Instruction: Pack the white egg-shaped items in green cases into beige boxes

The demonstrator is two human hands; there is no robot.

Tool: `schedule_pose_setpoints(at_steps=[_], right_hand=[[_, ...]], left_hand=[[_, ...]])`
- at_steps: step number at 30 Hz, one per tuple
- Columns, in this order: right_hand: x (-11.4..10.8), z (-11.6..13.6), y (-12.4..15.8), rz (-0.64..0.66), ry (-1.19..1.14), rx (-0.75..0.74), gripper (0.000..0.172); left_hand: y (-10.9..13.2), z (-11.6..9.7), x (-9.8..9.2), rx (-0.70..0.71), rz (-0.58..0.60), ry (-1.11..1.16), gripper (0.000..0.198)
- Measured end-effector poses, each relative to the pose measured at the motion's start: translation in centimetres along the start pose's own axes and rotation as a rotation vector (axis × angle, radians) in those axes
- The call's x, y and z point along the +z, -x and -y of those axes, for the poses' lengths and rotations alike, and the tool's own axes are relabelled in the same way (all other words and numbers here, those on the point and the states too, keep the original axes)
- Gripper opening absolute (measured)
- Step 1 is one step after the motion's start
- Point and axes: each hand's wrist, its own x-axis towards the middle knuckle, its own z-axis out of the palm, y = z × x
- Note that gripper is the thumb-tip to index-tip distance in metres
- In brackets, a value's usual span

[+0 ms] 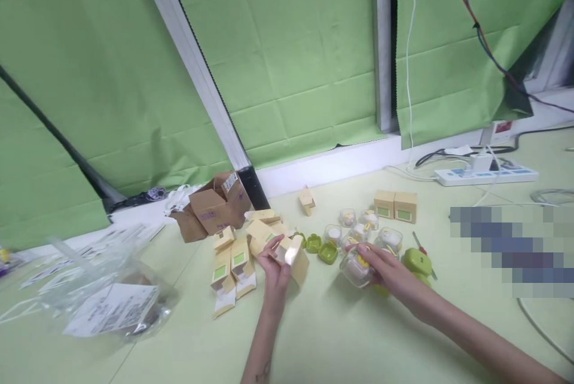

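Observation:
My left hand (274, 264) grips a small tan cardboard box (299, 264), tilted and held above the surface. In my right hand (376, 264) is a clear rounded container (356, 270) with pale and yellow contents; the fingers wrap its top. Behind it stand several similar clear containers (332, 233). Green square cups (328, 252) lie between my two hands. A green rounded case (418, 261) sits just right of my right wrist, with another green piece partly hidden below it. Left of my left hand lie several tan boxes (240, 257) with green labels, some with flaps open.
Two closed tan boxes (395, 206) stand at the back. An open brown carton (219, 204) is against the wall, left of a small box (307, 200). A plastic bag (121, 300) lies left. A power strip (487, 176) with cables and a thin red-handled tool (421, 245) are right.

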Motion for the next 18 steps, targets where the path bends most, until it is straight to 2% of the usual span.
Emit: schedule_pose_setpoints(at_steps=[3, 5, 6, 7, 8, 11, 13, 15, 18], right_hand=[[-0.1, -0.3, -0.6, 0.032, -0.294, 0.074, 0.042], [-0.1, -0.6, -0.8, 0.056, -0.375, 0.069, 0.041], [-0.2, -0.7, -0.9, 0.054, -0.379, 0.051, 0.042], [-0.4, -0.7, -0.9, 0.038, -0.36, 0.02, 0.045], [-0.6, -0.6, -0.9, 0.01, -0.323, -0.021, 0.049], [-1.3, -0.2, -0.8, -0.079, -0.168, -0.164, 0.056], [-1.8, 0.1, -0.7, -0.091, -0.091, -0.239, 0.056], [-2.0, 0.1, -0.6, -0.053, -0.044, -0.293, 0.055], [-1.8, 0.1, -0.2, 0.028, 0.013, -0.358, 0.05]], left_hand=[[0.8, -0.3, -0.6, -0.105, 0.102, 0.15, 0.052], [1.7, -1.0, -0.7, -0.23, 0.206, 0.244, 0.053], [2.2, -1.5, -0.6, -0.247, 0.24, 0.245, 0.052], [2.6, -2.0, -0.3, -0.216, 0.266, 0.211, 0.05], [3.0, -2.5, 0.1, -0.118, 0.288, 0.133, 0.046], [3.8, -3.6, 1.5, 0.36, 0.428, -0.13, 0.042], [4.2, -4.0, 2.3, 0.595, 0.531, -0.214, 0.048], [4.8, -4.1, 2.8, 0.642, 0.607, -0.211, 0.053], [5.9, -3.7, 3.4, 0.491, 0.643, -0.07, 0.059]])
